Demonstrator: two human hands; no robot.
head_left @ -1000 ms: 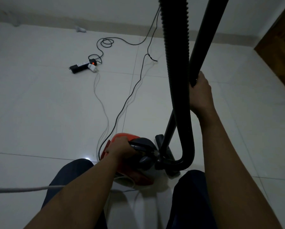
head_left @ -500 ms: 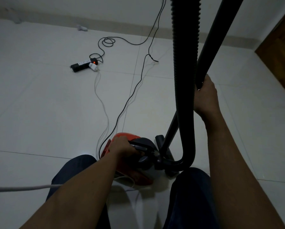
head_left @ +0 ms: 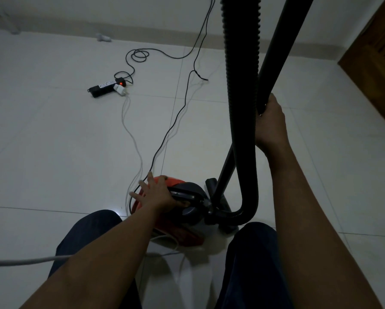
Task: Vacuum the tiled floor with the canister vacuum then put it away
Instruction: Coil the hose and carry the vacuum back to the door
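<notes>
A grey cable (head_left: 19,262) is lying across the bottom left of the tiled floor (head_left: 53,141). Farther away, a black power strip (head_left: 104,88) is sitting on the floor with a small red light glowing, and a white plug (head_left: 120,89) is sticking into it. A white cord (head_left: 129,130) and a black cord (head_left: 171,128) are running from there toward the person.

The canister vacuum (head_left: 178,210) is sitting on the floor right in front of the person's knees. It is orange and dark grey. The left hand (head_left: 156,192) is lying on top of it with the fingers spread wide, so this grip is released and not holding anything. It is touching the orange top just beside the dark handle (head_left: 185,194).

The ribbed hose (head_left: 243,85) is going up from the vacuum, and the stiff wand (head_left: 278,47) is standing next to it. The right hand (head_left: 270,123) is clenched around the wand, holding it up.

A brown wooden door (head_left: 379,63) is showing at the far right.

It looks like the person is getting the vacuum ready or switching it, but I cannot tell which button is there. Next, the left hand probably needs to press a button or grab the handle, while the right hand is keeping the wand steady. The cords are lying close, so feet should be stepping carefully.
</notes>
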